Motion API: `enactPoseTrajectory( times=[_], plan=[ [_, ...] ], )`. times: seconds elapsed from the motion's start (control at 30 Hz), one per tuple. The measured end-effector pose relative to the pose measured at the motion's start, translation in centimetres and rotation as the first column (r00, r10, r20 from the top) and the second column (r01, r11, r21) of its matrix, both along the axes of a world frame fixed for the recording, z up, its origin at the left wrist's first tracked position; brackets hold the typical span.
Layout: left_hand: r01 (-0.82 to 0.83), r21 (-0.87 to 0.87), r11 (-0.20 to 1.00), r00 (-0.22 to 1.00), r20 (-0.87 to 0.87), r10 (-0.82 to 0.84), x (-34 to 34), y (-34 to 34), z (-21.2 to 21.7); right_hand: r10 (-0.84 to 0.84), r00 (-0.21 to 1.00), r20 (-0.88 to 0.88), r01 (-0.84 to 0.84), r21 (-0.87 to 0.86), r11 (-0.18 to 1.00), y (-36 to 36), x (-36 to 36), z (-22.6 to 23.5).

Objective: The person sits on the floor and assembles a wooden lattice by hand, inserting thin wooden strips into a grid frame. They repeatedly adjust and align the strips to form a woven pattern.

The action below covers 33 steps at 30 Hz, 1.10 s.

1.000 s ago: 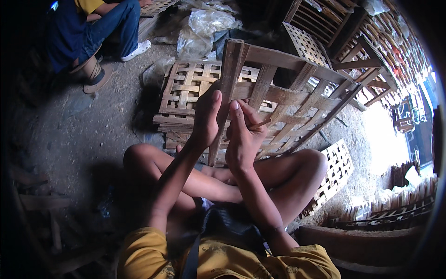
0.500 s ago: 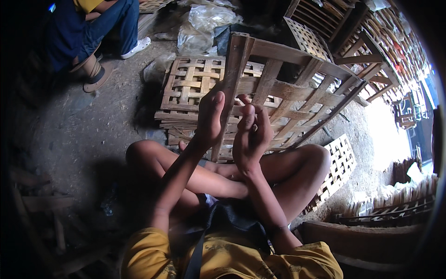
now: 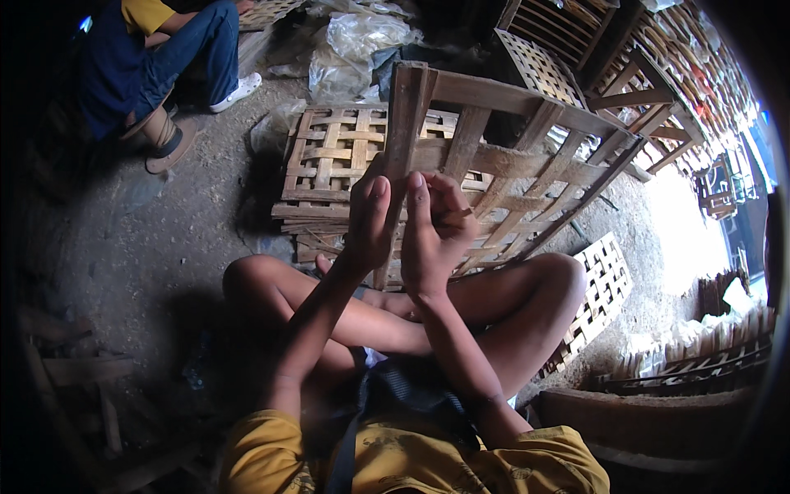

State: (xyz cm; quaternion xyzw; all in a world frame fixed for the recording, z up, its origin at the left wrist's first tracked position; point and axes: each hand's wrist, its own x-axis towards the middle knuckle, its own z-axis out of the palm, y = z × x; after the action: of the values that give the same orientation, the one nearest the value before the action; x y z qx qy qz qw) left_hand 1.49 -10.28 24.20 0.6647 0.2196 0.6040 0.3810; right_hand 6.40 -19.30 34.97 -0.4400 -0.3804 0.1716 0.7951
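A woven wooden lattice panel (image 3: 504, 160) with a thick wooden frame stands on edge, tilted, in front of my crossed legs. My left hand (image 3: 370, 218) is closed on the near upright bar of its frame, thumb up along the left side, the other fingers mostly hidden. My right hand (image 3: 436, 239) is at the right side of the same bar, its thumb tip against the wood. Its fingers are curled over the lattice, and a small brownish bit shows by them; what they hold is too small to name.
Behind the upright panel lies a stack of woven panels (image 3: 329, 156). Crumpled clear plastic (image 3: 354, 45) is beyond it. Another woven panel (image 3: 588, 300) lies by my right knee. A person in jeans (image 3: 193, 62) sits at the far left. Wooden racks (image 3: 634, 99) stand at the far right.
My right hand has shifted slightly left, and its thumb now meets the frame bar; the fingers have turned and curled. My left hand stays on the bar.
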Motion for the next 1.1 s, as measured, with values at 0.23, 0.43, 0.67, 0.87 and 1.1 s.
enactPoseTrajectory(
  times=[0.23,0.43,0.67,0.87,1.1],
  plan=[
    [0.367,-0.151,0.918,0.927,0.139,-0.348,-1.1,-1.7,5.1,-0.223,0.911,0.348,0.25,-0.035,0.968,1.0,0.4,-1.1],
    [0.291,-0.213,0.933,0.952,0.166,-0.259,0.0,-1.9,5.1,-0.153,0.872,0.465,0.199,-0.051,0.979,-0.5,2.8,-1.8],
    [0.123,-0.098,0.988,0.991,0.064,-0.117,-0.8,-1.4,5.3,0.014,0.811,0.584,0.158,-0.243,0.957,-3.5,3.6,1.0],
    [0.288,-0.237,0.928,0.945,0.227,-0.236,-0.6,-1.7,5.9,-0.196,0.687,0.7,0.274,0.001,0.962,-2.3,3.8,-0.1],
    [0.475,-0.274,0.836,0.842,0.417,-0.342,-1.0,-1.9,6.8,-0.299,0.705,0.644,0.352,0.049,0.935,-2.1,3.1,0.2]
  ],
)
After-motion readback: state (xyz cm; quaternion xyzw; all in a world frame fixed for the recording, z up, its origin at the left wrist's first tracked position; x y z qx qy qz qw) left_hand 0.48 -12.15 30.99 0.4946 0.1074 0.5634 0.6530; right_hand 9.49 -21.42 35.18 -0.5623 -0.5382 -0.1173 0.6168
